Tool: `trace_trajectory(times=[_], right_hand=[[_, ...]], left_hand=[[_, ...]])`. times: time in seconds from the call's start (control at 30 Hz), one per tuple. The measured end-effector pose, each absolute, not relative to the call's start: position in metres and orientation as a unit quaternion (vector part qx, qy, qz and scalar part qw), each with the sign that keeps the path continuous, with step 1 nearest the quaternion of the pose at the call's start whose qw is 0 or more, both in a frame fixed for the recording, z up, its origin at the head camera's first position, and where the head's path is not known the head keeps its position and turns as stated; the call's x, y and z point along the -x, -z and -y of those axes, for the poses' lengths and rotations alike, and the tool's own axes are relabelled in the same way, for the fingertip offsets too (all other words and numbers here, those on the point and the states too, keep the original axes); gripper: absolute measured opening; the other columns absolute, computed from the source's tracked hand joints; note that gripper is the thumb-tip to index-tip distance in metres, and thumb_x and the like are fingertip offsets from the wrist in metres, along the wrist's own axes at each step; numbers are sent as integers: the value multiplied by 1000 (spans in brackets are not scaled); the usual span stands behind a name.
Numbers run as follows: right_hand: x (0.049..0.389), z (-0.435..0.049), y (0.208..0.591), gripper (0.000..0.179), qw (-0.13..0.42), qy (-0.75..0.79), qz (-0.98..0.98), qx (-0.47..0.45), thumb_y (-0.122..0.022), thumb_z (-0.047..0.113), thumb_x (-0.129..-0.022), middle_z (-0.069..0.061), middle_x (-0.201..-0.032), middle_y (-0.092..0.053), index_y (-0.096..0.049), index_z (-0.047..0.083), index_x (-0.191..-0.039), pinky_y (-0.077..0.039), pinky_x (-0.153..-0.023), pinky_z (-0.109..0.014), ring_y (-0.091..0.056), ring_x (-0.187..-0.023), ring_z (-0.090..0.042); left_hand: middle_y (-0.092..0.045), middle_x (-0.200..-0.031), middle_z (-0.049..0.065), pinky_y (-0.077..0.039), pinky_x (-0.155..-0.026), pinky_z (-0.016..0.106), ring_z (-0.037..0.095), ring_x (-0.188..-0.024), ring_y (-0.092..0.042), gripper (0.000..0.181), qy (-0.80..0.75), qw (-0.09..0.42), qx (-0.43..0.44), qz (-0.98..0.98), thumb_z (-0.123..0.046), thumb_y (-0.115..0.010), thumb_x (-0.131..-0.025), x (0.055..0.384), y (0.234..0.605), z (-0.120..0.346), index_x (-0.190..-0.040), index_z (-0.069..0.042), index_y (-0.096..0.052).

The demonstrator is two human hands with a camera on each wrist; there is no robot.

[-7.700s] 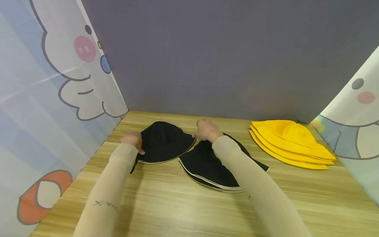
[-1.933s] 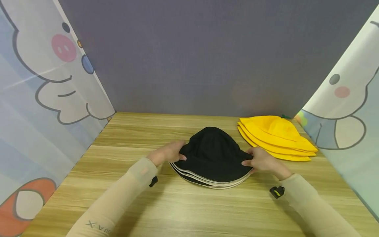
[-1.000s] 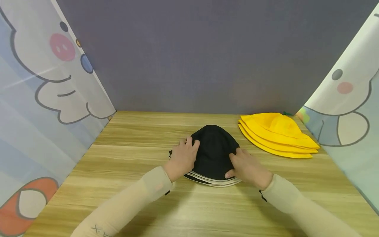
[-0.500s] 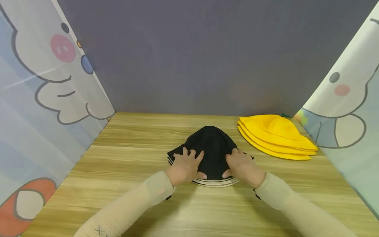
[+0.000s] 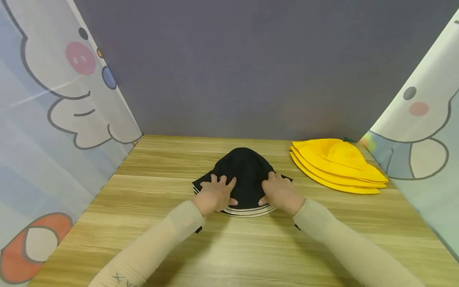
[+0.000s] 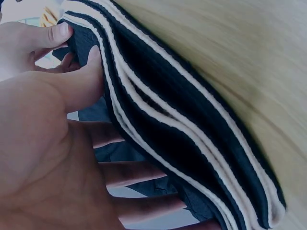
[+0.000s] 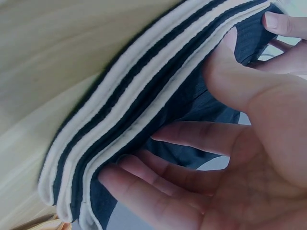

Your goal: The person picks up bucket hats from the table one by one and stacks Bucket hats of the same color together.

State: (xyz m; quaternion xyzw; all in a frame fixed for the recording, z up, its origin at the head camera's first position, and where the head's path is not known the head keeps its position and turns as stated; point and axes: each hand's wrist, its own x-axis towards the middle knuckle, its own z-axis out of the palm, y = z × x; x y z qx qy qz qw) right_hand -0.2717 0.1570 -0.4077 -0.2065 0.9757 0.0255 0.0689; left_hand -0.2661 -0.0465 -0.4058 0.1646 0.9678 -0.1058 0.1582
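A stack of black bucket hats (image 5: 247, 167) with cream-edged brims lies in the middle of the table. My left hand (image 5: 215, 193) rests on the left part of the top brim, fingers spread and thumb toward the middle. On the brim's other side, my right hand (image 5: 281, 191) presses down with its fingers spread. In the left wrist view, the layered brims (image 6: 158, 110) gape slightly apart beside the left thumb (image 6: 84, 79). The right wrist view shows the layers (image 7: 120, 115) closer together, with the right fingers (image 7: 158, 201) lying over the top hat. Both palms hide parts of the brim.
Several yellow bucket hats (image 5: 337, 167) are stacked at the right rear of the wooden table (image 5: 244, 251). A grey panel (image 5: 229, 67) stands behind. Cartoon-printed sheets (image 5: 43, 119) border the left and right sides.
The separate black hat at left now tops the stack. My hands have let go of its brim edges and moved inward onto it. Lately, hands and stack have shifted slightly left.
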Motion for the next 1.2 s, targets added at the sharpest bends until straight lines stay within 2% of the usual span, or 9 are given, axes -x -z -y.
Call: trace_trajectory(times=[0.27,0.6,0.83,1.2], right_hand=[[287,-138,405,51,84,-31,-975,202,-78,47,-84,-21,-113,-59,-72,3,-109,-54,-81,-51,-59,-105,-39],[305,-115,406,57,96,-30,-977,188,-76,48,-85,-21,-131,-57,-70,6,-124,-52,-93,-54,-55,-121,-41],[315,-102,410,54,82,-25,-979,184,-77,45,-86,-16,-128,-59,-70,8,-125,-53,-89,-51,-57,-114,-36],[328,-81,411,54,61,-3,-980,190,-77,40,-89,-14,-130,-62,-66,8,-132,-51,-98,-54,-59,-118,-34]], left_hand=[[-28,-163,13,-41,-103,67,48,-147,-26,77,74,168,-138,-973,-59,-51,-99,277,403,60,-164,-28,-23],[-22,-165,15,-39,-104,69,48,-148,-23,78,60,184,-104,-976,-58,-51,-100,288,403,75,-164,-26,-20],[-25,-163,17,-39,-102,71,48,-145,-27,80,44,176,-87,-979,-59,-53,-99,295,405,88,-164,-25,-21],[-25,-161,22,-40,-97,75,54,-141,-28,81,21,169,-56,-984,-59,-54,-99,302,405,105,-163,-21,-22]])
